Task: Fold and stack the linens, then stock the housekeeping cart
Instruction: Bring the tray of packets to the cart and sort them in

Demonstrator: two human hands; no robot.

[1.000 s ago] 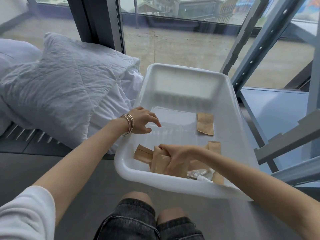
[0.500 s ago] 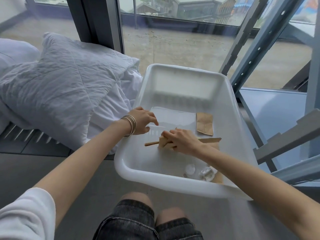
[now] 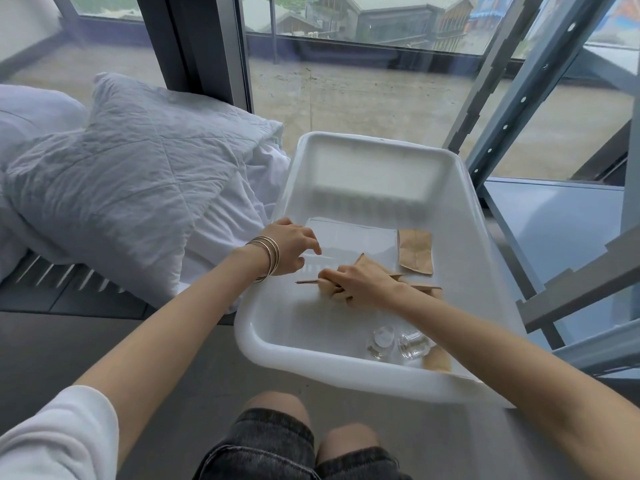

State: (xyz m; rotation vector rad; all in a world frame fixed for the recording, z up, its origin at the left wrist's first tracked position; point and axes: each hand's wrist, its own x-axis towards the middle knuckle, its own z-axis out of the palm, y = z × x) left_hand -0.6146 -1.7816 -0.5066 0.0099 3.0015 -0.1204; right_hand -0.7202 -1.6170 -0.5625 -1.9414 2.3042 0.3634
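A white plastic tub (image 3: 464,216) stands on the floor in front of my knees. My right hand (image 3: 360,284) grips a bunch of brown paper packets (image 3: 367,265) in the middle of the tub. My left hand (image 3: 291,249), with bangles at the wrist, is curled over the tub's left rim, fingertips on a clear flat packet (image 3: 353,237) on the tub floor. One more brown packet (image 3: 415,251) lies flat to the right. Two small clear bottles (image 3: 398,341) lie near the tub's front wall.
White pillows and bedding (image 3: 131,174) are heaped on the left against the window. A grey metal rack (image 3: 561,202) with a shelf stands on the right. Grey floor runs along the bottom, with my knees in dark shorts (image 3: 277,448).
My right hand has carried the brown packets from the tub's front wall up to its middle, uncovering the clear bottles. The left hand has stayed at the rim.
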